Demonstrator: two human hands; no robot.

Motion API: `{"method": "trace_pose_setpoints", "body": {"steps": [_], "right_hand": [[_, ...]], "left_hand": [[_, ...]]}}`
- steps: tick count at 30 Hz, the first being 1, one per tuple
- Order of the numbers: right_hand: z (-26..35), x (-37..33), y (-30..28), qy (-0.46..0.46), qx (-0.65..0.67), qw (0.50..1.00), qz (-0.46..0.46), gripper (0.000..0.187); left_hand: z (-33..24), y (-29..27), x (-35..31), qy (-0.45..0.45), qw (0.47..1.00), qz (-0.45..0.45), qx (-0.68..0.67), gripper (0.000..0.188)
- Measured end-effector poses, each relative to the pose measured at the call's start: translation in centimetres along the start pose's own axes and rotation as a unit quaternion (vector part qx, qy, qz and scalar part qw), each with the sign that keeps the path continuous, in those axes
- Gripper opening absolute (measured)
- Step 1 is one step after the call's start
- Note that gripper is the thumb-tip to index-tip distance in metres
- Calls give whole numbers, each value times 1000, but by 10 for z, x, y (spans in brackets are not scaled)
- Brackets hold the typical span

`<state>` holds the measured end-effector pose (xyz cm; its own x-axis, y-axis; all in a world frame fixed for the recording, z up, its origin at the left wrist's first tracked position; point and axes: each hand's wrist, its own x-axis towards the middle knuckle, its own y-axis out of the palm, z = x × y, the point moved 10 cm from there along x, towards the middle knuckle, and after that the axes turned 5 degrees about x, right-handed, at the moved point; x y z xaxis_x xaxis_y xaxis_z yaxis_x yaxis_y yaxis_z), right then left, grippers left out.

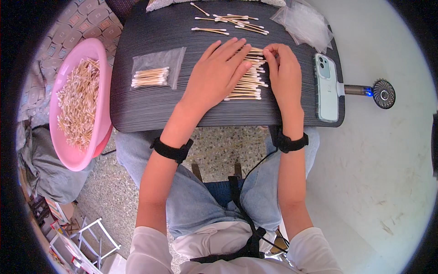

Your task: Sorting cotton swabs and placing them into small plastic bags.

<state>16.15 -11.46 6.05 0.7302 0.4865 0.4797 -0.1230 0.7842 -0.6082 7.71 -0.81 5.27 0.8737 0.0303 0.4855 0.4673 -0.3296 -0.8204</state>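
My left grip (219,71) lies spread over the row of tan-stemmed cotton swabs (248,84) on the dark worktop (155,109); my right grip (287,73) is narrow at the row's far right tips, though I cannot tell whether it pinches one; leftward lies a swab-filled clear plastic bag (178,64)
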Motion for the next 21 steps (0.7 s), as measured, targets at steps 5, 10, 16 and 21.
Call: {"method": "trace_pose_setpoints", "body": {"steps": [5, 10, 16, 21], "right_hand": [[-2, 1, 3, 4, 2, 1000, -7, 13], [-1, 1, 2, -4, -26, 1000, -16, 13], [-3, 2, 2, 16, -3, 1000, 6, 12], [4, 0, -6, 14, 25, 1000, -8, 11]], "left_hand": [[1, -1, 0, -3, 1000, -8, -4, 40], [0, -1, 0, -2, 1000, -13, 0, 40], [-1, -2, 0, -5, 1000, -13, 18, 41], [-2, 1, -1, -1, 999, 4, 54, 40]]}}
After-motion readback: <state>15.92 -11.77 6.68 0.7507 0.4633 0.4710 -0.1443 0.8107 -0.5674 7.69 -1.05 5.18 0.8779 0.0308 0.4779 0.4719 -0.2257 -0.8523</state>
